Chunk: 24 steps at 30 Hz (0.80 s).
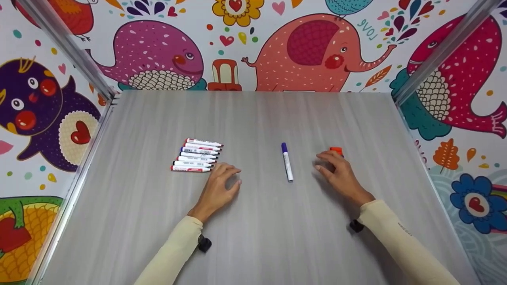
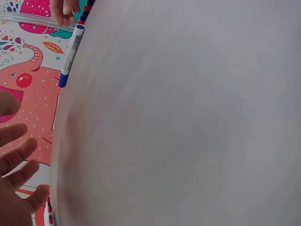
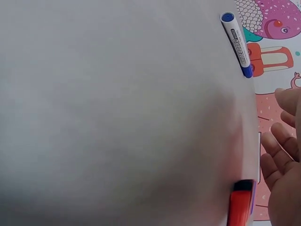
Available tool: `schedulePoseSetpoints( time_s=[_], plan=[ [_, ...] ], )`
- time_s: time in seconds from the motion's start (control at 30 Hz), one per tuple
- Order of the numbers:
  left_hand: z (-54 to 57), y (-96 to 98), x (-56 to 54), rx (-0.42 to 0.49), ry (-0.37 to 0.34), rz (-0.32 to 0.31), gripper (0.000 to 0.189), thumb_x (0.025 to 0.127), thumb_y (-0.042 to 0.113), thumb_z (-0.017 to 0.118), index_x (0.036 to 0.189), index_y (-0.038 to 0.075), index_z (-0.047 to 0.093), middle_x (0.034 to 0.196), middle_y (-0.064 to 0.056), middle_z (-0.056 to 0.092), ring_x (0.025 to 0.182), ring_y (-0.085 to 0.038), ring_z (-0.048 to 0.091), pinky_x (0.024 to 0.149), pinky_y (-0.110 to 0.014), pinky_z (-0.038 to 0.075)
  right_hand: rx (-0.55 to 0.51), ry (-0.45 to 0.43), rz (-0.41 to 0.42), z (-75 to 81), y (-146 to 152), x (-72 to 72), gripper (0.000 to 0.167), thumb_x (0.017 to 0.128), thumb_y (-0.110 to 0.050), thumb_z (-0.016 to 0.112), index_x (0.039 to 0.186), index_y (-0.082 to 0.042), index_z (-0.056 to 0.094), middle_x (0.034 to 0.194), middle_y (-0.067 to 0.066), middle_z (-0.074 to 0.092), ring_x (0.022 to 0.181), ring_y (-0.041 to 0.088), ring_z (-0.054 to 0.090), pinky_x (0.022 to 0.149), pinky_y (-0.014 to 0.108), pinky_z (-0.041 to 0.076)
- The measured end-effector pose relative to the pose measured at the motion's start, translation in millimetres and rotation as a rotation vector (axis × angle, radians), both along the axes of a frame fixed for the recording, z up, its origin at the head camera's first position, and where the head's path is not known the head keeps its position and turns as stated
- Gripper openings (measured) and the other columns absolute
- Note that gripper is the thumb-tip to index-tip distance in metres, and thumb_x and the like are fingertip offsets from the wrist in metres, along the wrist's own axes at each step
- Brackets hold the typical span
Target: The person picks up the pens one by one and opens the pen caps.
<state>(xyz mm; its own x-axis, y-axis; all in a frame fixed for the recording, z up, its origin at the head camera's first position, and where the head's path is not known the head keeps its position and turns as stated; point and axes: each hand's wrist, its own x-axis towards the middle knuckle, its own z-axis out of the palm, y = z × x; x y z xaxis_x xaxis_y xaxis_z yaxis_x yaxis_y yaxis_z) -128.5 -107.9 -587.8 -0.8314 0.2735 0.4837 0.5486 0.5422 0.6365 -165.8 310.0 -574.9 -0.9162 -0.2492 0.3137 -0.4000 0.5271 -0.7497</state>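
Several capped whiteboard markers (image 1: 198, 155) lie side by side in a slanting row on the left of the table. My left hand (image 1: 219, 184), fingers loosely bent with nothing in them, is at the near right end of that row. A single white marker with a blue cap (image 1: 287, 162) lies between my hands, its cap pointing away. My right hand (image 1: 338, 174) has relaxed fingers and holds nothing. Partly hidden behind it is an orange object (image 1: 336, 150); the right wrist view shows it with a black end (image 3: 241, 202) and a purple sliver alongside.
The grey wood-grain table (image 1: 253, 221) runs back to a wall with cartoon animals (image 1: 309, 55). Metal frame posts (image 1: 439, 55) stand at its back corners, and a metal rail (image 1: 75, 186) follows the left edge. A dark wrist camera (image 1: 204, 243) sits at my left sleeve.
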Motion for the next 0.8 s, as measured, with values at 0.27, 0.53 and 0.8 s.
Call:
schedulePoseSetpoints(
  time_s=[0.27, 0.53, 0.8],
  plan=[
    [0.2, 21.0, -0.3, 0.001, -0.082, -0.029, 0.031, 0.095, 0.008, 0.085, 0.123, -0.003, 0.077, 0.122, -0.013, 0.071, 0.122, -0.031, 0.061, 0.106, -0.05, 0.052, 0.07, -0.084, -0.009, 1.8, -11.2, -5.9, 0.038, 0.1, -0.004, 0.081, 0.136, 0.003, 0.073, 0.137, 0.015, 0.069, 0.131, 0.033, 0.063, 0.115, 0.028, 0.045],
    [0.0, 41.2, 0.7, -0.003, -0.078, -0.033, 0.035, 0.095, 0.009, 0.085, 0.126, -0.003, 0.076, 0.126, -0.011, 0.071, 0.125, -0.031, 0.061, 0.109, -0.049, 0.051, 0.062, -0.117, 0.013, -0.2, -20.9, -13.3, 0.039, 0.101, -0.005, 0.079, 0.139, 0.004, 0.071, 0.139, 0.018, 0.067, 0.134, 0.036, 0.062, 0.118, 0.058, 0.046],
    [-0.8, 60.0, 1.7, -0.007, -0.129, -0.052, 0.039, 0.097, 0.013, 0.084, 0.131, -0.003, 0.074, 0.13, -0.011, 0.069, 0.129, -0.03, 0.059, 0.113, -0.048, 0.05, 0.059, -0.147, 0.022, -2.8, -28.0, -17.3, 0.04, 0.103, -0.007, 0.078, 0.141, 0.003, 0.07, 0.141, 0.018, 0.066, 0.135, 0.037, 0.06, 0.12, 0.058, 0.044]
  ],
)
